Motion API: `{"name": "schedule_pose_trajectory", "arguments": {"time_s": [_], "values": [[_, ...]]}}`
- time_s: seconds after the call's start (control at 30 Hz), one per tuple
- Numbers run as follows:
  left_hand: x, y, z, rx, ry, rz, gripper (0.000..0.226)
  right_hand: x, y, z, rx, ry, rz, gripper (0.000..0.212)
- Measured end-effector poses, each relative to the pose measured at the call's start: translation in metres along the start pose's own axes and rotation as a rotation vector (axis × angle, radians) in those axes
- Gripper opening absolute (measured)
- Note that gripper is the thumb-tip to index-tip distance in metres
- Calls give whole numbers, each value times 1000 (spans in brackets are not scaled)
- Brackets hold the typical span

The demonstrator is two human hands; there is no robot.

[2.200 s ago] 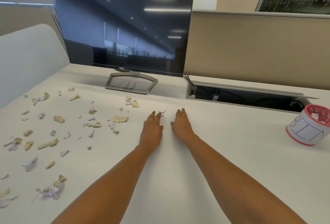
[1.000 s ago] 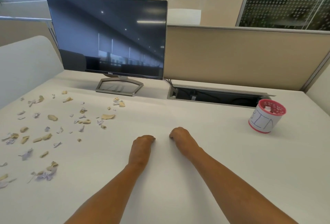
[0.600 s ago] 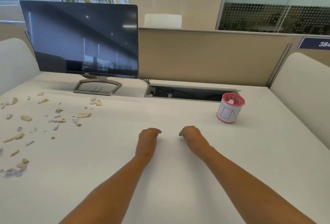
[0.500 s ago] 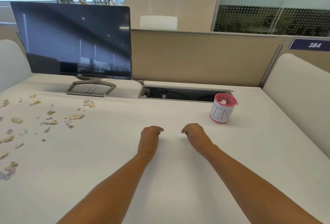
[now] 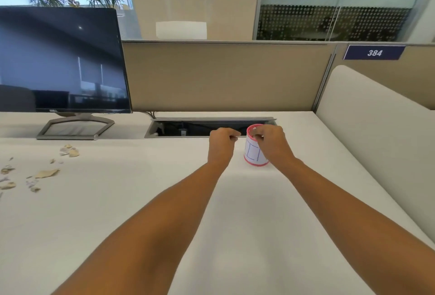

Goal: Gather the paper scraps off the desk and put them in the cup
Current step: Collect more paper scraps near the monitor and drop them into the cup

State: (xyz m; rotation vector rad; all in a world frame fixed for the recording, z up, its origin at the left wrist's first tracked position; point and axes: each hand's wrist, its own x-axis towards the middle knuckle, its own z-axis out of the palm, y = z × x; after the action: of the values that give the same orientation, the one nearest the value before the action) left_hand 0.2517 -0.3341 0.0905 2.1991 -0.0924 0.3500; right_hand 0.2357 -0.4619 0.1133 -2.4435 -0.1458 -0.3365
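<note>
Both hands at the cup, right of centre on the white desk top [image 5: 141, 200].
Torn tan and white paper scraps [image 5: 47, 173] lie scattered at far left, well apart from the upright white cylindrical cup with pink rim [image 5: 253, 153], which stands just before the open grey cable tray [image 5: 183, 127]. Left hand [image 5: 222, 141] is beside the cup, right hand [image 5: 270, 140] over its mouth; fingers curled on both, contents cannot be told. Black flat monitor [image 5: 61, 59] at left; tan fabric partition [image 5: 223, 75] behind; blue "384" plate [image 5: 374, 53].
</note>
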Motion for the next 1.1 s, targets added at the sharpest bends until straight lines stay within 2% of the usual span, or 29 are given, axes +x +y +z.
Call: {"name": "schedule_pose_trajectory", "arguments": {"time_s": [0.2,0.4,0.63,1.1], "values": [[34,38,25,-204,3,-57,21,35,17,-15,7,136,151,25],[55,38,43,-255,-78,-170,24,54,34,-11,44,97,221,25],[60,33,46,-330,-128,-238,29,60,37,-1,20,2,193,28],[39,22,29,-341,-48,-209,25,37,16,0,48,94,127,25]]}}
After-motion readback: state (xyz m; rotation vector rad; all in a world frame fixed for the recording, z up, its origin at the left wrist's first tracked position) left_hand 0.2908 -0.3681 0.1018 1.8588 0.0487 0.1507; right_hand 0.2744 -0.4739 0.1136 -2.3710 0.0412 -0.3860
